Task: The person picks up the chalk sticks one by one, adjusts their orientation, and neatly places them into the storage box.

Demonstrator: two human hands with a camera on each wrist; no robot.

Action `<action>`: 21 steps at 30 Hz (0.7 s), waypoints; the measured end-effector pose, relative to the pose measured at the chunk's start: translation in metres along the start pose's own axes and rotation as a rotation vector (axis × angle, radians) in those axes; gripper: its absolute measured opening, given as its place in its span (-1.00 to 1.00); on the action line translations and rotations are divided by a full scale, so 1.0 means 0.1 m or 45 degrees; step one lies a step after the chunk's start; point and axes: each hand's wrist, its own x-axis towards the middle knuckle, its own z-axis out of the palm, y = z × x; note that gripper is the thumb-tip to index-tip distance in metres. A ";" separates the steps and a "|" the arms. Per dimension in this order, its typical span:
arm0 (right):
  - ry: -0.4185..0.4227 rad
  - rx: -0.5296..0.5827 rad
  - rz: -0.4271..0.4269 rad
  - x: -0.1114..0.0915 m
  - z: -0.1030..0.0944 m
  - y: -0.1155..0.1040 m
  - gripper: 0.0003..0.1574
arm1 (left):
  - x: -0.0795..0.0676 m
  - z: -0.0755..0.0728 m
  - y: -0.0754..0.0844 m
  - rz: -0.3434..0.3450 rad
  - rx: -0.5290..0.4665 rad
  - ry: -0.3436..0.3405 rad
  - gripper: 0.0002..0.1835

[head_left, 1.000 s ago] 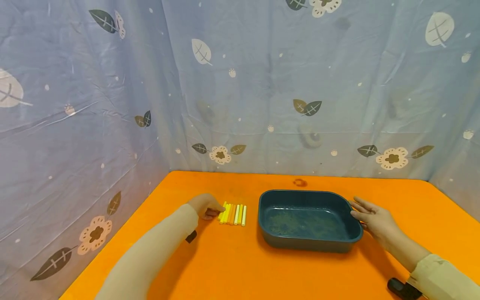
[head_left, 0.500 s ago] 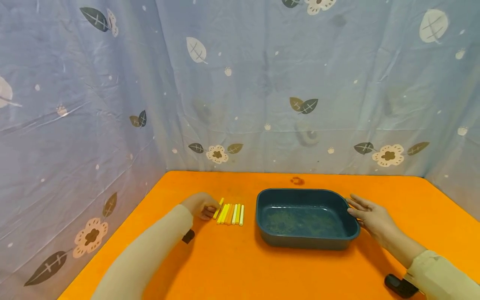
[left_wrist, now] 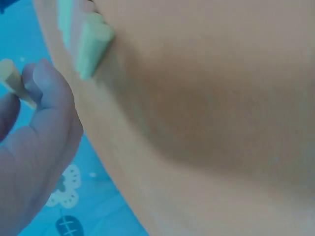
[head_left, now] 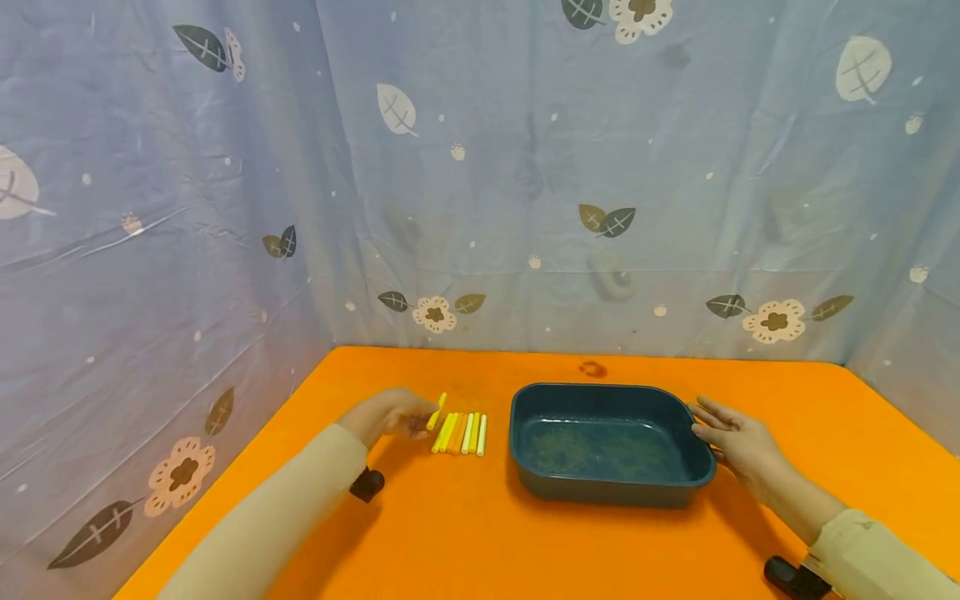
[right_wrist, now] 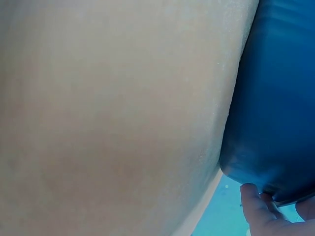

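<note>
My left hand (head_left: 392,415) pinches a yellow chalk stick (head_left: 437,412) between thumb and fingers, just left of a row of chalk sticks (head_left: 458,434). That row holds several yellow, orange and white sticks lying side by side. In the left wrist view the pinched chalk's end (left_wrist: 10,74) pokes out past the fingertips, apart from the row. A dark teal rectangular basin (head_left: 600,492) stands right of the chalk, with only stains visible on its inner floor. At its right end my right hand (head_left: 746,448) touches the rim and outer wall with fairly straight fingers.
An orange table (head_left: 450,533) carries everything. Blue patterned curtains (head_left: 480,208) close off its back and sides. A reddish ring mark (head_left: 592,368) stains the tabletop behind the basin. Dark wrist devices (head_left: 367,483) hang below both sleeves.
My left hand has drawn a yellow chalk stick leftward from the row's left end and lifted it slightly. My right hand stays at the basin, which has not visibly moved on the table.
</note>
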 end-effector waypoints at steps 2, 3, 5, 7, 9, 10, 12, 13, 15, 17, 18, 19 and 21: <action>-0.004 0.002 -0.010 0.01 0.00 0.01 -0.17 | -0.05 0.01 0.03 0.022 -0.012 0.004 -0.76; -0.010 0.002 -0.016 0.01 0.00 0.01 -0.18 | -0.06 0.01 0.04 0.041 -0.006 0.000 -0.73; -0.020 0.003 -0.019 0.01 -0.01 0.01 -0.17 | -0.10 0.02 0.05 0.063 -0.007 -0.009 -0.76; -0.029 0.004 -0.017 0.01 -0.02 0.01 -0.17 | -0.12 0.02 0.06 0.095 -0.017 -0.025 -0.82; -0.039 0.005 -0.012 0.00 -0.03 0.02 -0.16 | -0.14 0.02 0.06 0.124 -0.016 -0.027 -0.85; -0.037 0.006 -0.006 -0.01 -0.04 0.02 -0.15 | -0.16 0.02 0.06 0.137 -0.023 -0.021 -0.83; -0.039 0.001 0.000 -0.01 -0.05 0.02 -0.15 | -0.20 0.02 0.07 0.154 -0.024 -0.008 -0.77; -0.043 0.002 -0.003 -0.01 -0.05 0.02 -0.15 | -0.21 0.02 0.08 0.162 -0.028 0.001 -0.77; -0.039 -0.008 0.002 -0.01 -0.06 0.02 -0.14 | -0.25 0.02 0.10 0.174 -0.056 0.007 -0.74; -0.034 -0.019 0.006 -0.01 -0.06 0.02 -0.15 | -0.28 0.03 0.13 0.181 -0.088 -0.007 -0.71; -0.034 -0.019 0.008 -0.01 -0.06 0.02 -0.15 | -0.30 0.04 0.14 0.184 -0.103 -0.015 -0.68; -0.033 -0.019 0.009 0.00 -0.06 0.02 -0.15 | -0.31 0.06 0.15 0.192 -0.120 -0.017 -0.65; -0.033 -0.018 0.011 0.00 -0.05 0.02 -0.16 | -0.33 0.10 0.17 0.194 -0.121 -0.034 -0.60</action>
